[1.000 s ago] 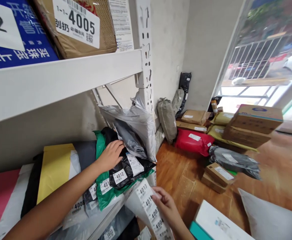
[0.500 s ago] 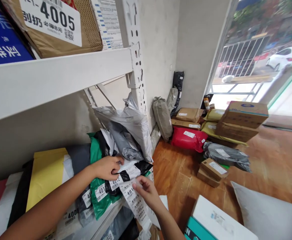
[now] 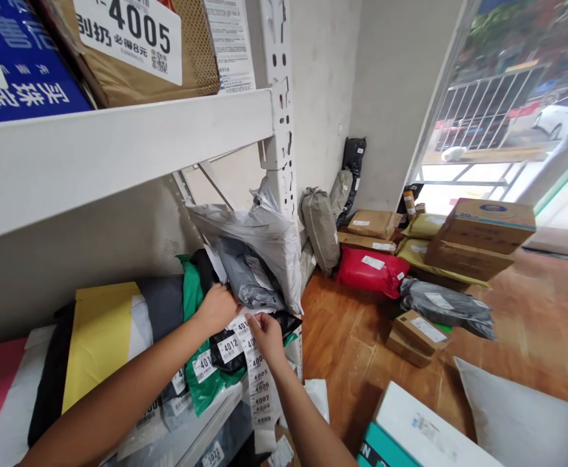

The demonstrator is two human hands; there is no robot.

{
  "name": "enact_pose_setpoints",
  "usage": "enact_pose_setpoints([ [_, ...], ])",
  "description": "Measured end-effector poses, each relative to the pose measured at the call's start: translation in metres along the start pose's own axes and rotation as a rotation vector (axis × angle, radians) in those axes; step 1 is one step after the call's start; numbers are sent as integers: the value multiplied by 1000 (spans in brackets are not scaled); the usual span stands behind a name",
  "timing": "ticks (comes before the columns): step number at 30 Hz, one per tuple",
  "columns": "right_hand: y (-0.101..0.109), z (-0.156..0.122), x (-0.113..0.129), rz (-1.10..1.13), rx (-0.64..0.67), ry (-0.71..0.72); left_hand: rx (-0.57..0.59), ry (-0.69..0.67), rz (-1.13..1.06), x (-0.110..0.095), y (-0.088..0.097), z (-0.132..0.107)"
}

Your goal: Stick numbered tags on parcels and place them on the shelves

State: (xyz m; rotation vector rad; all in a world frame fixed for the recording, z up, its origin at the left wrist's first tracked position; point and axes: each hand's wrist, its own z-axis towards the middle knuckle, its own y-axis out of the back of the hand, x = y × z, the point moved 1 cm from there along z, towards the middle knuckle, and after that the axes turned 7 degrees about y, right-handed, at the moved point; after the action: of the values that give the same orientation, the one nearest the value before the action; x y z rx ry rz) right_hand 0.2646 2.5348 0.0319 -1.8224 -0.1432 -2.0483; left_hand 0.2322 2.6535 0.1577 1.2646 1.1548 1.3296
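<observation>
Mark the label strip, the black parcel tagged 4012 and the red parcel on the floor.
label strip [image 3: 260, 389], head view, printed numbers midway down the strip.
black parcel [image 3: 229, 348], head view, its white 4012 sticker.
red parcel [image 3: 369, 274], head view, middle of its red wrap.

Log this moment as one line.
left hand: on black parcel | right hand: pinching label strip | strip: hanging down, top at parcel

I see my left hand [image 3: 218, 308] curled on the black parcel [image 3: 233, 347] marked 4012, beneath the white shelf board [image 3: 118, 143]; my right hand [image 3: 266, 336] pinches a strip of numbered labels [image 3: 259, 389] beside it.
</observation>
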Motion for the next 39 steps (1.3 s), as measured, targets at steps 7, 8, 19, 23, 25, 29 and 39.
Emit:
enact_pose_setpoints([
  [7, 2, -8, -1, 30, 70, -9, -62, -56, 152, 2, -13, 4],
  [8, 4, -10, 0, 28, 61, -11, -70, -55, 158, 2, -15, 5],
  [19, 35, -89, -19, 69, -94, -58, -330, 135, 40, 8, -25, 3],
  [23, 70, -94, -13, 135, -12, -49, -554, 31, -18, 13, 1, 3],
  [25, 84, -88, -3, 154, 88, -10, -378, -359, -6, 15, 12, 1],
  [29, 84, -71, 18, 131, 315, 29, 57, -558, -125, 21, 18, -8],
  [39, 9, -10, 21, 66, 111, 51, 70, -84, -656, 21, 4, 0],
])
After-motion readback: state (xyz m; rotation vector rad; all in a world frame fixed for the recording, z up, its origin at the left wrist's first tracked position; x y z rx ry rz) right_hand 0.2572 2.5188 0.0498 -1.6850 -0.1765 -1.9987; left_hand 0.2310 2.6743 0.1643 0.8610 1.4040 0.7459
